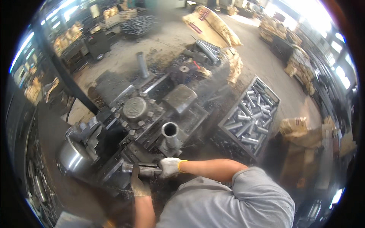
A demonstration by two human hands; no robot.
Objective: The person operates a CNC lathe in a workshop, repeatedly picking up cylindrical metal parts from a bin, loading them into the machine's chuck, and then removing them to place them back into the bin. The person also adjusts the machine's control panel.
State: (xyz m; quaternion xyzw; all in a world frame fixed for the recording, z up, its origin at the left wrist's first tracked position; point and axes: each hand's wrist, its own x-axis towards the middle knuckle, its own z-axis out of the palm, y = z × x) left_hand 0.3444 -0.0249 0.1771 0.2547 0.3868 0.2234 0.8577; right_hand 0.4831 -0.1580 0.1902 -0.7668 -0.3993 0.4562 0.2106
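At the lathe (144, 117), both gloved hands, left hand (139, 185) and right hand (169, 166), grasp a steel tube (141, 169)

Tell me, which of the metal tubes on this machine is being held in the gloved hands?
The short grey tube lying crosswise at the machine's near edge: left hand and right hand both grasp it. The open-mouthed tube and the tall tube stand upright, untouched.
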